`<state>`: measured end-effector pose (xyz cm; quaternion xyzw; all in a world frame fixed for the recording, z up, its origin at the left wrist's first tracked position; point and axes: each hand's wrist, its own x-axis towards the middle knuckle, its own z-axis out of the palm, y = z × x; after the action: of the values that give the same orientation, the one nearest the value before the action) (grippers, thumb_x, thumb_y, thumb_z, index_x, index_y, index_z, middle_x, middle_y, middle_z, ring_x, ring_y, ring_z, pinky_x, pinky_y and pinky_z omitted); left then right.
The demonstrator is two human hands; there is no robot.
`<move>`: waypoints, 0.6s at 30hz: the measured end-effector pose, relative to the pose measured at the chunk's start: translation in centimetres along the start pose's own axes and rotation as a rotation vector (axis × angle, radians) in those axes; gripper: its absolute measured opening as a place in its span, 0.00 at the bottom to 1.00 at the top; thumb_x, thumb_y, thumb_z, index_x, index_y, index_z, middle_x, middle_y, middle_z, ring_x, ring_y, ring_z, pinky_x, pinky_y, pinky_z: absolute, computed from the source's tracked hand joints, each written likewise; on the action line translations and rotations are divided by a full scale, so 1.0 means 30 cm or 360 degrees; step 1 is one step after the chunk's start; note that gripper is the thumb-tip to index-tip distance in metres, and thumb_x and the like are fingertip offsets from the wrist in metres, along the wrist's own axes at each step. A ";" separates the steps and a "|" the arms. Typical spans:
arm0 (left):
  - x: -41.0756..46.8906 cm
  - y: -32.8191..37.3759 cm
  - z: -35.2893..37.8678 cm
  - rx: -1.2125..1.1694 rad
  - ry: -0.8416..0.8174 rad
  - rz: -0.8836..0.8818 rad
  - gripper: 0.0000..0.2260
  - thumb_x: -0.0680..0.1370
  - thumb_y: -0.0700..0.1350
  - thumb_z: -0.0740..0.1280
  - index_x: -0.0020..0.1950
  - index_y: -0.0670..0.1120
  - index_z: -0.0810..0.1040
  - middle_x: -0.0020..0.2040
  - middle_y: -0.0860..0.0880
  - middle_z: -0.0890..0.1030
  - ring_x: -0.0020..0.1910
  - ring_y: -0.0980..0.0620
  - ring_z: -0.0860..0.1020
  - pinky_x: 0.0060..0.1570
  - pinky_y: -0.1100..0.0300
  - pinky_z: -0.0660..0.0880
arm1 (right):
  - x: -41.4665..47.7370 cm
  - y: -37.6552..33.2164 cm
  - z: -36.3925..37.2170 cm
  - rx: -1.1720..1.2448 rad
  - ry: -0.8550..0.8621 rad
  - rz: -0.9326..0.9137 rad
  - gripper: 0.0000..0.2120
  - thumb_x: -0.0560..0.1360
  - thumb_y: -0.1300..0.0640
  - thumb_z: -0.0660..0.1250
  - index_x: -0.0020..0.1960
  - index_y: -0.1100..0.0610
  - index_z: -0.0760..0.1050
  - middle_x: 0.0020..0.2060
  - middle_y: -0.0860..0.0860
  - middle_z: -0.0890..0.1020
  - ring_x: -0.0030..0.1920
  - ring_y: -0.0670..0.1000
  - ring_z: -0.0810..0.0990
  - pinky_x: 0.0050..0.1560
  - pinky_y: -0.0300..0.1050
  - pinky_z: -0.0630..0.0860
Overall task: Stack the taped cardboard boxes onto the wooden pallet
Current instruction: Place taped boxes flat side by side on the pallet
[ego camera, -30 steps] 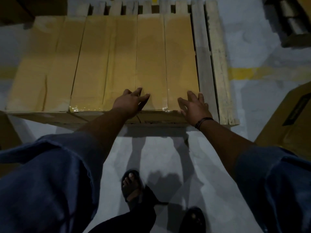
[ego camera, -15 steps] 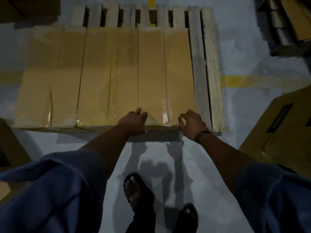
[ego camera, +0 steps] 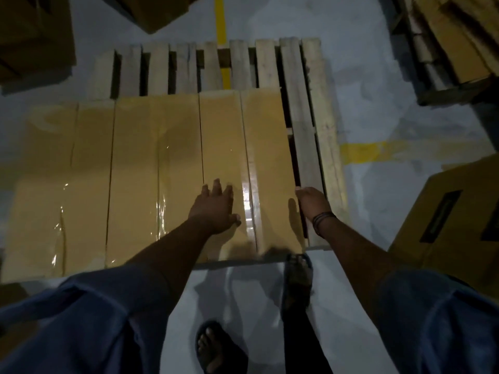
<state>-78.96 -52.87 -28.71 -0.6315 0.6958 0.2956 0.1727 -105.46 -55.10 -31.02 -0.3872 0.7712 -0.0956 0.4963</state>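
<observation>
Lengthwise, boxes (ego camera: 224, 141) follow pallet slats (ego camera: 303, 157).

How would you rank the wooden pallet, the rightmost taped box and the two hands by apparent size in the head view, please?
1. wooden pallet
2. rightmost taped box
3. left hand and right hand: right partly hidden, so unranked.

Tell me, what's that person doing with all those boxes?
A person is loading a pallet. Their left hand lies flat on top of the right box. Their right hand grips that box's right edge, thumb on top, fingers hidden down the side. Two other boxes lie flat beside it to the left. The pallet's back and right side are bare wood.
</observation>
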 end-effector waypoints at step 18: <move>0.420 0.228 0.061 0.0052 0.0349 -0.0082 0.43 0.82 0.72 0.45 0.84 0.43 0.39 0.83 0.39 0.37 0.81 0.34 0.37 0.79 0.34 0.45 | 0.423 0.032 -0.055 0.0324 -0.0107 0.0367 0.25 0.87 0.49 0.50 0.71 0.67 0.71 0.63 0.66 0.77 0.66 0.62 0.74 0.60 0.51 0.70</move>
<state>-87.71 -61.32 -36.51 -0.6748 0.6987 0.2087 0.1135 -109.98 -63.62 -39.50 -0.2468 0.7796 -0.1027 0.5663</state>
